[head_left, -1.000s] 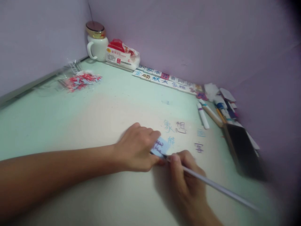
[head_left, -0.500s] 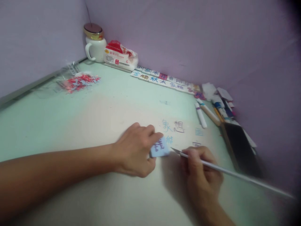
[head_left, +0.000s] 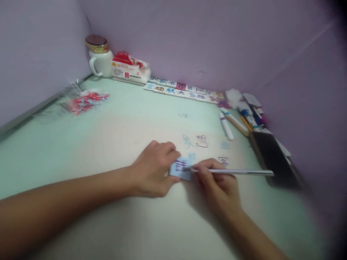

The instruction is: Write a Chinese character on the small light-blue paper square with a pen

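Note:
A small light blue square block bears a purple drawn character on its upper face. My left hand grips it by its left side, fingers along the far edge and thumb at the near edge. In my right hand is a slim silver craft knife, held like a pen with its handle pointing right. Its tip meets the purple character on the block's face; the fingertips hide part of the blade. Characters in blue and purple show on the pale work surface just beyond my hands.
A dark phone-like slab lies at right, near marker pens. Rows of character tiles run along the back wall. A tissue pack, white mug and pile of red and blue scraps are at back left.
My right hand has moved left, bringing the craft knife's tip from beside the block onto its face. The knife's handle now lies more level. The left hand keeps its grip; the view has shifted slightly.

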Tool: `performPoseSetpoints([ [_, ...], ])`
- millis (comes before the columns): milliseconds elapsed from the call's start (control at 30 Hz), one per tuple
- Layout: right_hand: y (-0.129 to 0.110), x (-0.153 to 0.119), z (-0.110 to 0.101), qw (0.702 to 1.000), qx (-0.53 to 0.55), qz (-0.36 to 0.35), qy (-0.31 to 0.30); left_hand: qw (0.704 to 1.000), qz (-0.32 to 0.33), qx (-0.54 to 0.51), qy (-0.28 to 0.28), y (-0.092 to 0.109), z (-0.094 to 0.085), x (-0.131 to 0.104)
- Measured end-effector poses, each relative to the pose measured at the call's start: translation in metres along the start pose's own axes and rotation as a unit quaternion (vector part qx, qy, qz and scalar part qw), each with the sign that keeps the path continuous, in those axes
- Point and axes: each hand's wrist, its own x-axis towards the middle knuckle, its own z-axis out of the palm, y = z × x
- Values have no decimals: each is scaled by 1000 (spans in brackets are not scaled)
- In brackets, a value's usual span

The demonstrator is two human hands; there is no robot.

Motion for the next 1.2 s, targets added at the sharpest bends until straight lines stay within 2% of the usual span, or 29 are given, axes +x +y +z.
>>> performPoseSetpoints([
  [167, 8, 7, -6, 998, 2, -7, -58, 1000, 12, -1, 0, -2, 0, -1],
  [433, 8, 6, -7, 994, -9, -19, -104, 1000, 27, -4, -4, 0, 1, 2],
  [800, 6, 9, -5, 992, -28, -48, -118, 999, 18, -18, -21, 1, -1, 4],
  [1200, 3, 12, -5, 990, -57, -54, -120, 999, 25, -24, 3, -2, 4, 2],
])
